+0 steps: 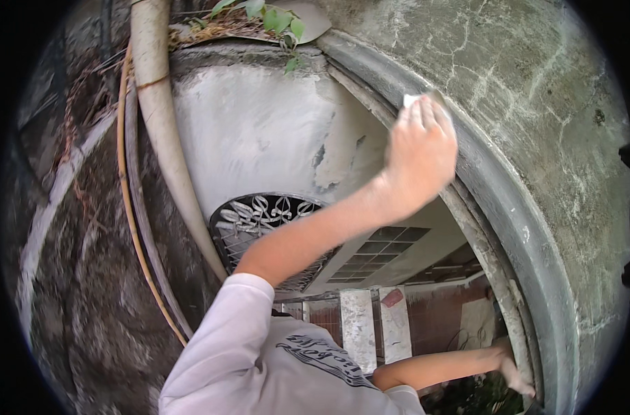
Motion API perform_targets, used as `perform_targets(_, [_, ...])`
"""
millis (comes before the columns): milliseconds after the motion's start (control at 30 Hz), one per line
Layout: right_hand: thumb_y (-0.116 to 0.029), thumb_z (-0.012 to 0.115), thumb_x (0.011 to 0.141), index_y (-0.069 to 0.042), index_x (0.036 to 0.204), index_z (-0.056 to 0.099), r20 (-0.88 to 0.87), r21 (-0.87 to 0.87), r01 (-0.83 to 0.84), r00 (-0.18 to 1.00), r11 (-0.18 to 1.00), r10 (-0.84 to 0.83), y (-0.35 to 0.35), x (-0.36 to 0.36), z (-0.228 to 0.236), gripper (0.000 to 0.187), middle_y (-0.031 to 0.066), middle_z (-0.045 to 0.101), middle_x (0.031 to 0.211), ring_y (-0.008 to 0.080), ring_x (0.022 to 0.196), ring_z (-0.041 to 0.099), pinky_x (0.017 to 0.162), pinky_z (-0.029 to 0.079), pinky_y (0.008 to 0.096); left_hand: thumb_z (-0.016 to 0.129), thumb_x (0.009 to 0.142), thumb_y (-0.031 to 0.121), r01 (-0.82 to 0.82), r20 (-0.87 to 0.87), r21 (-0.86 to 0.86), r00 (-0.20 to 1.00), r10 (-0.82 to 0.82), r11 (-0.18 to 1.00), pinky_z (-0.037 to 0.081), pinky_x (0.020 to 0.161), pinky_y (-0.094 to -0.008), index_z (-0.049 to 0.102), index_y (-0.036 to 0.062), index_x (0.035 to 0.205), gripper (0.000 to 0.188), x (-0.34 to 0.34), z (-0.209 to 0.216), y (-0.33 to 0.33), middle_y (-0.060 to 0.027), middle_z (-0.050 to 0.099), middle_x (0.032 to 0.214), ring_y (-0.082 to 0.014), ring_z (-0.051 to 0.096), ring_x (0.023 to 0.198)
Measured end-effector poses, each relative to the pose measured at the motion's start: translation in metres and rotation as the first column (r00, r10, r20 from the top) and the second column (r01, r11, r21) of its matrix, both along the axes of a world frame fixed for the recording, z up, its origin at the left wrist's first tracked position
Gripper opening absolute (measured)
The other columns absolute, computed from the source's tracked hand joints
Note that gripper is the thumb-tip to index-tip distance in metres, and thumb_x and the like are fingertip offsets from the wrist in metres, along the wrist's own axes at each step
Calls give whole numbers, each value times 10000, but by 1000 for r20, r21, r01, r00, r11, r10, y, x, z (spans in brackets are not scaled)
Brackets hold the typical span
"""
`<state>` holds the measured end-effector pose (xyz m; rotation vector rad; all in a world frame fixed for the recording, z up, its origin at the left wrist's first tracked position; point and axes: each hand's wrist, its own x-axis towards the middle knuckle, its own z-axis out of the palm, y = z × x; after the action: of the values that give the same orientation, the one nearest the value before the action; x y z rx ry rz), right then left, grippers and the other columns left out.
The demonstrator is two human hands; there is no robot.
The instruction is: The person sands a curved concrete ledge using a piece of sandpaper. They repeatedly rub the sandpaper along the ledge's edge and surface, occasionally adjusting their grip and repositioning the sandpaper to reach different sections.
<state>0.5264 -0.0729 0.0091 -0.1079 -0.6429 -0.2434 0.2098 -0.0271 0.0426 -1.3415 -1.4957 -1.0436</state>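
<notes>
My left hand, a little blurred, reaches up across the middle of the view to a long grey ledge along a wall. Its fingers are closed on a small flat white piece, mostly hidden by the hand, and press it to the ledge. What the piece is made of cannot be made out. Lower down on the right, my right hand rests with stretched fingers against the thin strip beside the ledge. Nothing shows in it.
A rough grey wall with pale cracks rises beyond the ledge. On the left stand a thick pale pipe and a thin orange-brown pole. A white wall holds an ornate metal grille. Pale slabs lie far below.
</notes>
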Motion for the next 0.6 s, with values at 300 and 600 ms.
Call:
perform_targets(300, [-511, 403, 963, -103, 1511, 284, -104, -55, -55, 993, 997, 49, 8, 5, -9, 694, 152, 293, 1559, 365, 1409, 313, 1162, 255, 504, 567, 764, 64, -74, 13, -365, 996, 84, 928, 580, 685, -383, 635, -93, 915, 229, -22, 38, -14, -248, 665, 931, -326, 701, 812])
perform_targets(600, [-429, 494, 974, 2, 1487, 300, -69, 0, -74, 995, 997, 74, 14, 20, -21, 698, 166, 437, 1475, 363, 1361, 407, 1130, 329, 407, 601, 770, 131, -222, -24, -511, 969, 244, 830, 585, 677, -422, 730, 22, 767, 169, -22, 50, -5, -178, 717, 817, -318, 725, 791])
